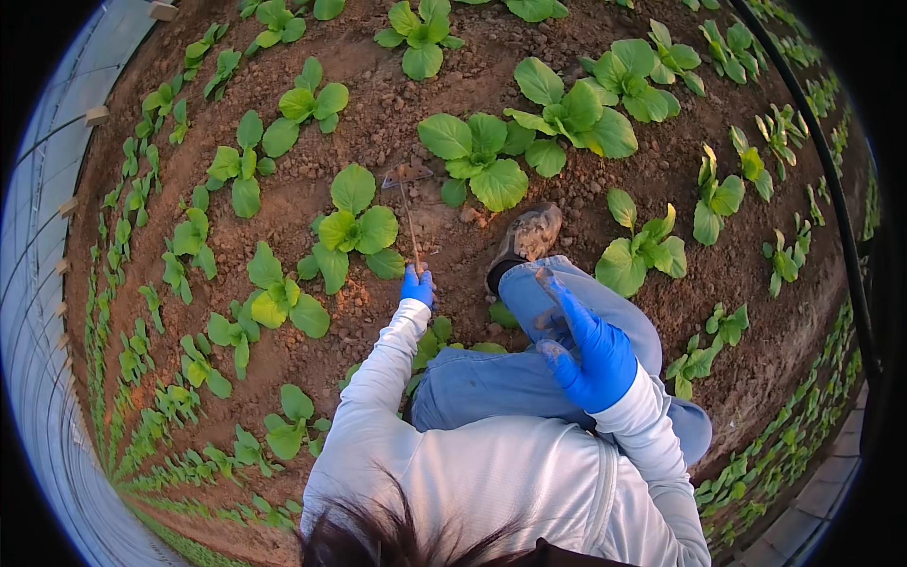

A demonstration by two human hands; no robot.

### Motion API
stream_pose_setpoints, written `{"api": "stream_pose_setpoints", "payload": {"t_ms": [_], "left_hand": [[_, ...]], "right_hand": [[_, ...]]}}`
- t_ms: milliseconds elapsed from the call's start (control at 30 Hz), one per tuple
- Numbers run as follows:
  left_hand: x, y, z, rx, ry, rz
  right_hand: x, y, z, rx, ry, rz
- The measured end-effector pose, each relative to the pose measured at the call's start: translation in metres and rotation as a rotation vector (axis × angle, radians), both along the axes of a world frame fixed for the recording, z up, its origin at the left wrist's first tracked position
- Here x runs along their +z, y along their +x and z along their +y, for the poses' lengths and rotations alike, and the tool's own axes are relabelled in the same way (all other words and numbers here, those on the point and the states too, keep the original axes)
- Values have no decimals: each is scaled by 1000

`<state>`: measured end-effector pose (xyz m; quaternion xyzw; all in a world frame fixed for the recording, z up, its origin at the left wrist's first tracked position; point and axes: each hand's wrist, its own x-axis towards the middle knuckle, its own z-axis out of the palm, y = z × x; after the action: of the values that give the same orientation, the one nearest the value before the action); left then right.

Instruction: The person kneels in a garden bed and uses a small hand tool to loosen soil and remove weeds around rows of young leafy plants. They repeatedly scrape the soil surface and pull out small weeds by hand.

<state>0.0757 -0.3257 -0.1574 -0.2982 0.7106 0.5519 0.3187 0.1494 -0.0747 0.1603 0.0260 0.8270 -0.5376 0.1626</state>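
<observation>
My left hand [419, 286], in a blue glove, is closed around the handle of a hand hoe [410, 223]. The hoe's thin shaft points away from me, and its flat metal head rests at the soil between leafy plants. A leafy green seedling [348, 230] grows just left of the shaft; another broad-leaved plant [485, 159] stands right of the hoe head. My right hand [592, 349], in a blue glove with soil on the fingertips, is raised over my jeans with fingers apart and nothing in it.
My patterned shoe [530, 234] is on the brown soil [453, 298] between plants. Rows of leafy plants [273, 301] run along the left. A black pipe [815, 120] curves down the right side, and plastic sheeting [49, 177] forms the left wall. Blocks [815, 496] edge the lower right.
</observation>
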Motion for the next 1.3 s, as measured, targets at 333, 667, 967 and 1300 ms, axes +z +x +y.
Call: {"api": "stream_pose_setpoints", "payload": {"t_ms": [333,667,967,1300], "left_hand": [[-64,-107,27,-232,-381,188],[-49,-51,18,-372,-561,105],[-40,1,-11,-431,-551,65],[-12,37,-25,-516,-533,7]], "right_hand": [[-10,5,-4,48,184,25],[-13,3,-2,65,246,44],[-12,6,-3,51,247,76],[-12,9,-1,20,189,68]]}}
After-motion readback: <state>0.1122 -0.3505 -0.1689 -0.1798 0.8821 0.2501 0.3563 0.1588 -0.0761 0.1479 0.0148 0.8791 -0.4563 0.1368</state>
